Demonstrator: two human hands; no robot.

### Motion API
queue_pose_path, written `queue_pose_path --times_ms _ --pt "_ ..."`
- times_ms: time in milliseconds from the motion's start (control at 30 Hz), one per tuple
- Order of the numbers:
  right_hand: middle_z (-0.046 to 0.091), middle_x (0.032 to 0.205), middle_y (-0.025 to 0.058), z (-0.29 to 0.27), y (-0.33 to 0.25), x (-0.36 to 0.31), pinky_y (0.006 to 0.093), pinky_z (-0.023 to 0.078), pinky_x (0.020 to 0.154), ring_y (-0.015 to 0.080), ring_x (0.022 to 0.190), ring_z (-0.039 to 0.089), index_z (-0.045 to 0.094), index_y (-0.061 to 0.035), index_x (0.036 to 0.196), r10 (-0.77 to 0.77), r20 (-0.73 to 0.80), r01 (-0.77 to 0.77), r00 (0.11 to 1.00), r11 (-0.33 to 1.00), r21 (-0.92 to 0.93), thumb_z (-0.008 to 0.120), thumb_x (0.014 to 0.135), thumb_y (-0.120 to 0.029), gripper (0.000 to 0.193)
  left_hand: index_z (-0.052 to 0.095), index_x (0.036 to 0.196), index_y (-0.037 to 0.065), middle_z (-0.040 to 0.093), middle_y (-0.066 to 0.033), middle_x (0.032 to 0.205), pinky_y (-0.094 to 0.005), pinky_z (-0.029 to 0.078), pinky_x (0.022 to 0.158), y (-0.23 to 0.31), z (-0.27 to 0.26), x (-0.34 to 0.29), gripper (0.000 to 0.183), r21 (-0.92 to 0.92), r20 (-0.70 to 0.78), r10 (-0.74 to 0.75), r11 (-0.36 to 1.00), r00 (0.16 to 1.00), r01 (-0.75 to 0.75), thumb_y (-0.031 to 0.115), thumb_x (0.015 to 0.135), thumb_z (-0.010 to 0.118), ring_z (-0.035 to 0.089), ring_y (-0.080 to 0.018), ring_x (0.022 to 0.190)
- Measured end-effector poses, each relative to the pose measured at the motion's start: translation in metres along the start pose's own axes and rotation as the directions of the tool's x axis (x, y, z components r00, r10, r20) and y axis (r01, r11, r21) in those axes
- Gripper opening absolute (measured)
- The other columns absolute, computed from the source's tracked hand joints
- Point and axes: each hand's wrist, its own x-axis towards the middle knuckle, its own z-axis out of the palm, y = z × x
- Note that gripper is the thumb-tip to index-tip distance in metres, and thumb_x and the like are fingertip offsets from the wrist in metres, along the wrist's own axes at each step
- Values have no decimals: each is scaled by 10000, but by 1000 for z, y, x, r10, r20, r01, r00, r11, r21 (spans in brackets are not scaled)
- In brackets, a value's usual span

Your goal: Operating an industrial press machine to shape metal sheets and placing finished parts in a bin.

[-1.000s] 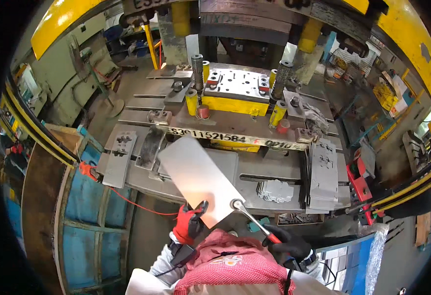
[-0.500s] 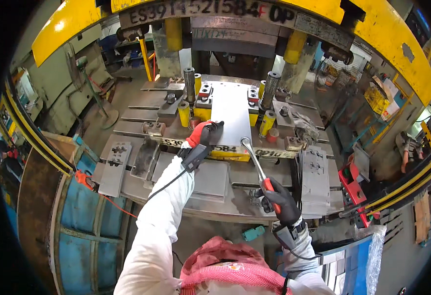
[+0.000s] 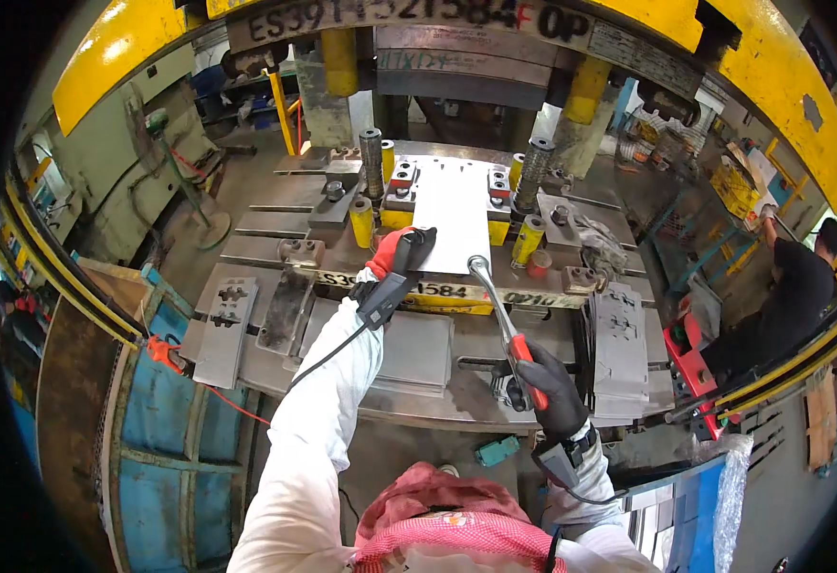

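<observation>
A flat rectangular metal sheet point(image 3: 452, 215) lies on the lower die between the guide posts, its near end at the die's front edge. My left hand point(image 3: 407, 252), in a red and black glove, is closed at the sheet's near left edge; its fingertips are partly hidden. My right hand point(image 3: 550, 387), in a black glove, grips the red handle of a metal rod tool point(image 3: 498, 310) with a round head. That head touches the sheet's near right corner.
Flat sheets point(image 3: 413, 351) lie below the die, and cut plates point(image 3: 619, 349) are stacked at the right. Yellow-capped posts point(image 3: 527, 241) flank the die. The yellow press frame point(image 3: 122, 57) arches overhead. A person in dark clothes point(image 3: 789, 286) is at the far right.
The person in dark clothes has come into view at the right. The view has shifted slightly. Both my hands and the rod tool keep nearly the same places at the sheet.
</observation>
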Motion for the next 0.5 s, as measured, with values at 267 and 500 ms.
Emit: queue_pose_path --times_ms 267,500 --pt "518 937 21 4 1 8 205 369 706 74 787 441 382 36 1268 -22 48 22 999 1000 -7 514 793 -288 590 502 1116 49 609 -107 972 -339 470 796 2 22 -22 455 -715 -285 -265 699 921 -20 324 767 602 593 -236 899" --pt "555 829 11 4 -1 6 197 394 499 54 609 478 372 12 1272 58 -1 -57 998 990 128 514 806 -233 545 445 1202 80 636 -148 825 -296 503 511 127 96 -46 494 -814 -154 -558 539 815 216 461 892 393 609 -200 575"
